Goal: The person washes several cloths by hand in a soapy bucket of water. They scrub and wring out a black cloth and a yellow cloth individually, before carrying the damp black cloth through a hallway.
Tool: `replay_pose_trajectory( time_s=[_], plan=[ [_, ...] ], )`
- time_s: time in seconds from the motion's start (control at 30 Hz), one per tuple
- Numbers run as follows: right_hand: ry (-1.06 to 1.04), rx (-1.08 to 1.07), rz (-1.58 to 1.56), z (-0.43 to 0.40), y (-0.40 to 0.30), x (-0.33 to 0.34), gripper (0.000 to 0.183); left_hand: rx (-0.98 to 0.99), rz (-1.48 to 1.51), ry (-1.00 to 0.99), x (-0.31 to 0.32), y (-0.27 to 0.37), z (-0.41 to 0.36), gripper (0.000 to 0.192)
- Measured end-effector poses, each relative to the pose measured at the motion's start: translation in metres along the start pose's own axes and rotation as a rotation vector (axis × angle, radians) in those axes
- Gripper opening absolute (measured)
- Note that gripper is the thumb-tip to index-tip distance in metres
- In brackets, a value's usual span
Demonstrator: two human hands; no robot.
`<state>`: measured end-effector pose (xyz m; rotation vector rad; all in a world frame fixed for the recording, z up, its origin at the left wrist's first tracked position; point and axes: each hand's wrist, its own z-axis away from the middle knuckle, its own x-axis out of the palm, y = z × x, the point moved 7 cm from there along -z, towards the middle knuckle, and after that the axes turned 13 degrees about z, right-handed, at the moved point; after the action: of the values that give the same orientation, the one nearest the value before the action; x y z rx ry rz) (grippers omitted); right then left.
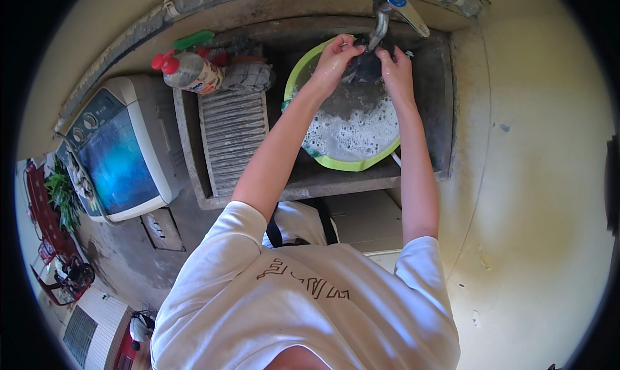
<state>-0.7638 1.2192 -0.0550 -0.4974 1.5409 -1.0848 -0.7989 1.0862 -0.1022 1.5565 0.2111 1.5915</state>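
Both hands hold a dark wet cloth point(366, 69) stretched between them, beneath the spout of a metal tap point(382, 23). My left hand point(335, 62) pinches its left side, thumb and fingers together. On the other side, my right hand point(397, 74) grips the cloth at its edge. Water drops glisten on both hands. Below them stands a yellow-green basin point(341, 164) of greyish water, with white suds point(348, 132) over its near part. The lower part of the cloth hangs at the water's surface. Whether the tap is running is hard to tell.
The basin sits in a stone sink point(438, 128). Left of it are a ridged washboard point(234, 137), a grey cloth point(249, 75), a clear plastic bottle with a red cap point(186, 72) and a green brush point(193, 39). A washing machine point(121, 152) stands further left. A wall point(533, 152) rises on the right.
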Motion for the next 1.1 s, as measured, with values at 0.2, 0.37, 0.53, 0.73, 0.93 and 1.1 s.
replay_pose_trajectory(
  time_s=[0.2,0.37,0.53,0.73,0.93,1.1],
  plan=[
    [0.062,-0.015,-0.232,0.006,-0.004,-0.009,0.017,-0.319,-0.208,0.126,-0.014,-0.007,0.001,0.021],
    [0.062,0.189,-0.297,0.002,0.023,-0.006,0.024,0.02,-0.301,-0.048,0.008,0.026,-0.007,0.021],
    [0.132,0.181,-0.411,0.006,0.012,0.007,0.024,0.185,-0.213,-0.041,0.006,0.034,-0.001,0.019],
    [-0.018,0.028,-0.37,0.003,-0.002,0.024,0.022,0.242,-0.126,0.077,-0.006,0.057,0.002,0.019],
    [-0.06,0.066,-0.589,0.002,-0.008,0.043,0.025,0.178,0.02,0.067,-0.034,0.075,0.004,0.023],
    [-0.076,0.004,-0.562,0.001,-0.008,0.045,0.02,0.073,-0.147,-0.046,-0.035,0.064,0.002,0.029]
  ],
)
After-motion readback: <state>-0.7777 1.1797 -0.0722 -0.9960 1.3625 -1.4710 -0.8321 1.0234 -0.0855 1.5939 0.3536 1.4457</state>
